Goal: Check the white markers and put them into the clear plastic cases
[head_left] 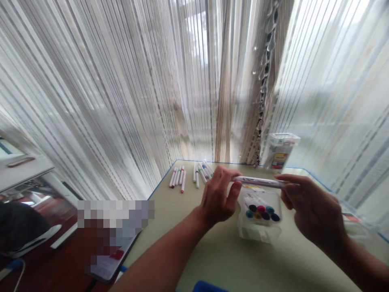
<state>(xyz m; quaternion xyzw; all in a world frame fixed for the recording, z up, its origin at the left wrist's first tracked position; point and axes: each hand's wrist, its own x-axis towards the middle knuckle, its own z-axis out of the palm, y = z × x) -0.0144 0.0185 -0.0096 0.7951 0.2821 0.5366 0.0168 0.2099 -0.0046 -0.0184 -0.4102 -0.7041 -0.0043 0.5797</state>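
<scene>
In the head view you hold a white marker [258,181] level above the surface [219,251], your left hand [219,196] and right hand [306,207] each pinching one end, over a clear box [258,236] of colour-capped markers. Its dark print is too blurred to read. Behind, loose markers [179,178] lie in rows, and a container [281,152] carries an unreadable red-yellow label.

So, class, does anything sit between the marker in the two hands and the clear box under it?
Nothing visible does. The marker, pinched by the left hand and right hand, is above the clear box; loose markers lie farther back on the table.
</scene>
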